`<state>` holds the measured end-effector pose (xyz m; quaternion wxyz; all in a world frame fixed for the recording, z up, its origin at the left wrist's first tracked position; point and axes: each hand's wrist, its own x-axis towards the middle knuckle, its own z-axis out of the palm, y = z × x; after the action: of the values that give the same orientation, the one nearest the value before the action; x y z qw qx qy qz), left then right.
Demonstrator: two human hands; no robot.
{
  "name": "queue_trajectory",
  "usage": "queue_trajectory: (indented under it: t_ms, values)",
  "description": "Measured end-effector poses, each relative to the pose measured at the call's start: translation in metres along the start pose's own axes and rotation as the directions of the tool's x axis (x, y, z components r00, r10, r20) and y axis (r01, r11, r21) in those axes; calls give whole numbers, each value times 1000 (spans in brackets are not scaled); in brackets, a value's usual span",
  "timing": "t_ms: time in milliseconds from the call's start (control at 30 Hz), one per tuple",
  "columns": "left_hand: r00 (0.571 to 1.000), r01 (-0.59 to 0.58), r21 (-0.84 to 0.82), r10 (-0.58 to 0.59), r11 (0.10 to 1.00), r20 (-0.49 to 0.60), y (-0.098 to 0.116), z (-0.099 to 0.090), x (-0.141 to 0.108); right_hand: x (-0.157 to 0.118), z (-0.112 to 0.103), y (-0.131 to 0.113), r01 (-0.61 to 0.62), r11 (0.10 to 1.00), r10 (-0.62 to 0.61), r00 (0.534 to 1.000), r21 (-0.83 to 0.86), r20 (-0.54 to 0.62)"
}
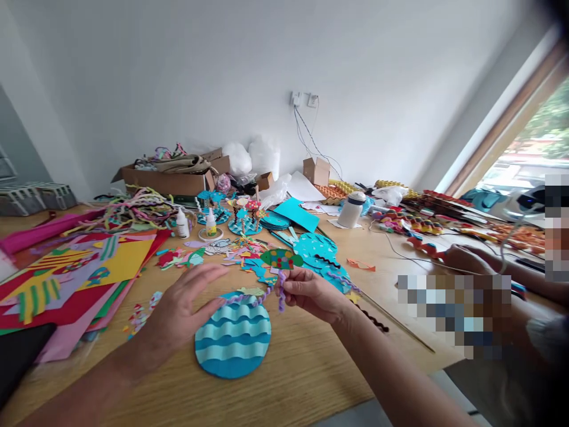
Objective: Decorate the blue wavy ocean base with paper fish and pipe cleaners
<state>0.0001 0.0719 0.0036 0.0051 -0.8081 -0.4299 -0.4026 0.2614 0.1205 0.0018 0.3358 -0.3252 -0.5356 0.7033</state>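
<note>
Between the thumb and fingers of my right hand is a curly purple pipe cleaner, with a green paper fish with coloured spots at its upper end. My left hand is open, fingers stretched out and thumb apart, by the left edge of a round blue disc on the table. Wavy light-blue strips cross the disc. Another curly purple pipe cleaner and a pale green paper piece are at its top edge.
Coloured sheets are stacked at left. Glue bottles, finished blue pieces and paper cutouts lie ahead. A thin stick and dark curly pipe cleaner are right of my hand. Another person's hand works at far right.
</note>
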Motion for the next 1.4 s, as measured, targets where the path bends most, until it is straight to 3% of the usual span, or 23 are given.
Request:
queue_trajectory:
  t_ms: [100,267,433,567,800,1000,1300,1400]
  values:
    - [1000,-11,-33,11,999,18,20,-7,19,-2,26,3,10,1000,-8,994,-21,106]
    - [993,-112,-59,114,992,33,29,-14,16,-11,57,-1,130,920,-91,988,-369,121]
    - [977,-202,-22,203,979,58,28,-22,-3,-23,76,-9,282,548,-262,952,-787,158]
    - [970,-220,-19,220,975,103,26,-23,-9,-26,86,-12,340,330,-331,915,-880,230]
    - [965,-241,-24,242,970,99,25,-21,-13,-27,91,-11,394,57,-399,851,-918,340]
    - [973,-203,-37,206,979,104,30,-21,-14,-28,94,-7,419,-9,-460,804,-908,375]
    - [985,-173,5,173,985,29,33,-18,-14,-18,100,13,498,-9,-674,638,-867,373]
    - [982,-186,3,186,983,16,33,-18,-16,-18,100,12,500,-54,-662,630,-864,406]
